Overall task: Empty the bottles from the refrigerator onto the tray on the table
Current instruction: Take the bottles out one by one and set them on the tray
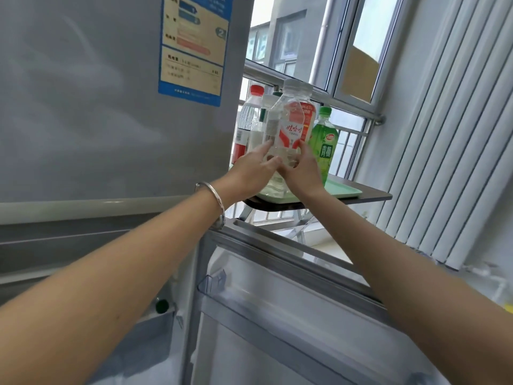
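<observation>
Clear plastic bottle point(291, 126), red-and-white label, cap apparently white

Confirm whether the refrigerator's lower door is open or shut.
Open. The lower door stands swung out, its inner side and clear shelf exposed beneath the person's arms.

1. Beyond the right hand point(302, 173), a metal-framed window point(372, 23) lets in daylight, and a grey building point(288, 31) shows outside.
2. A steel railing point(355, 108) crosses the window above that hand.
3. White vertical slats point(444, 134) cover the wall to its right.
4. Pale floor point(329, 245) lies below it.
</observation>
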Demonstrator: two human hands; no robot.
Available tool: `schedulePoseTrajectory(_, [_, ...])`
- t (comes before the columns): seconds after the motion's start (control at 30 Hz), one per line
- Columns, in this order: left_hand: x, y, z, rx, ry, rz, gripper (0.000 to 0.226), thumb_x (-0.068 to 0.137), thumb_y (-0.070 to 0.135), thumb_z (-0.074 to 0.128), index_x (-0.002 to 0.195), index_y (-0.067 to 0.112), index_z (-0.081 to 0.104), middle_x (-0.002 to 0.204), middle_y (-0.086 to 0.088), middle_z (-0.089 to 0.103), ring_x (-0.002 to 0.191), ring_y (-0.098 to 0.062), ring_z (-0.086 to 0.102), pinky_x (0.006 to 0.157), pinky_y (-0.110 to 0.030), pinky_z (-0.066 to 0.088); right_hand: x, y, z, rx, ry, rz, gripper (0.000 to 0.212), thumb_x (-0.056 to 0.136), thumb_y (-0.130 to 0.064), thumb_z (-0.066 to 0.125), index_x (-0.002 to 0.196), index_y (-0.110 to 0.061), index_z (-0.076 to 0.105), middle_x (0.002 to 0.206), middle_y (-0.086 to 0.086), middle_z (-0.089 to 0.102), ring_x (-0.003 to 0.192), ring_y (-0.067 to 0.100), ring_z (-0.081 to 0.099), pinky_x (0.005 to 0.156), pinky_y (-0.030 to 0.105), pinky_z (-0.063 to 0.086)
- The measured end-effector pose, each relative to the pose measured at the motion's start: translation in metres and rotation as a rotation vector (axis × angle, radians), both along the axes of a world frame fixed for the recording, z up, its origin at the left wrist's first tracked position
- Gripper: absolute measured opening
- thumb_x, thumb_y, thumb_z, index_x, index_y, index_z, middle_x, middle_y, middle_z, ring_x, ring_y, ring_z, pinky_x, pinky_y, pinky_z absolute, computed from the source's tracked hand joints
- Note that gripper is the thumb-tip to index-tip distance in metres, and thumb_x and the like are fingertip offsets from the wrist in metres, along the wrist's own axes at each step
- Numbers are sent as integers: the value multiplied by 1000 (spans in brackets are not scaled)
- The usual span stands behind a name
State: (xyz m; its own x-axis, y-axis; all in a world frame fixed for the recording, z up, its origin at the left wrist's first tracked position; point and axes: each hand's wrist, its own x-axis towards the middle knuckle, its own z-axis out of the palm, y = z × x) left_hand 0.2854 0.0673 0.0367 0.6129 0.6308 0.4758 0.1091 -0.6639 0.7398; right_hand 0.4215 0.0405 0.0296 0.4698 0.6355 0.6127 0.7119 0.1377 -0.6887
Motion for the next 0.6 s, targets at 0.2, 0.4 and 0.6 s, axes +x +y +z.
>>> schedulePoseTrajectory(0.2, [-28,-10,-8,59,102,83,40,100,29,44,136,12,48,137,-7,55,122,-23,54,101,-36,46,-42,-28,-9,175,-172,-141,58,82,-15,70,133,-10,42,122,7,55,107,19,52,95,29,45])
schedulePoseTrajectory(0.4, [-80,-3,-48,-55,435,134,25,93,6,45,105,-3,64,91,-19,65,66,-22,57,52,-23,47,-126,-47,-64,1,-144,196,45,81,5,45,122,-11,51,106,5,59,87,16,55,73,21,44])
schedulePoseTrajectory(0.6, [-158,22,-139,-140,815,286,25,98,13,41,101,5,65,87,-5,62,67,-15,53,57,-20,43,-189,-12,-157,-477,-89,360,49,86,1,44,134,-11,41,125,15,57,113,31,56,89,33,44])
